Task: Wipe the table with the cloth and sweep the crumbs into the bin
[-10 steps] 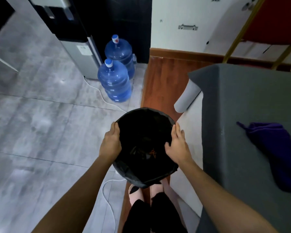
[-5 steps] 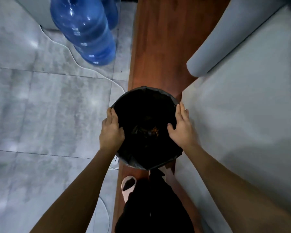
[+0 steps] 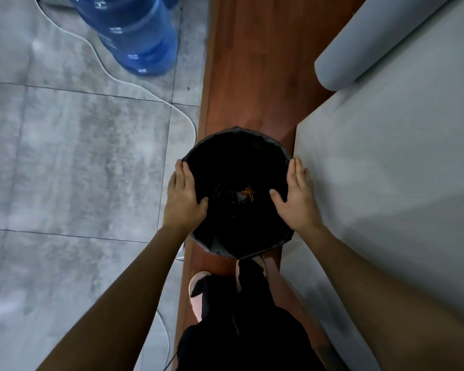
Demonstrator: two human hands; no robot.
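You are gripping the bin (image 3: 239, 145) with both hands, left hand (image 3: 184, 198) at nine o'clock, right hand (image 3: 298, 196) at three. Orange scraps (image 3: 248, 192) are lying inside it.

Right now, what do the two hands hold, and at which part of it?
Both hold the black-lined bin by its rim: the left hand on the left side, the right hand on the right side, thumbs over the edge.
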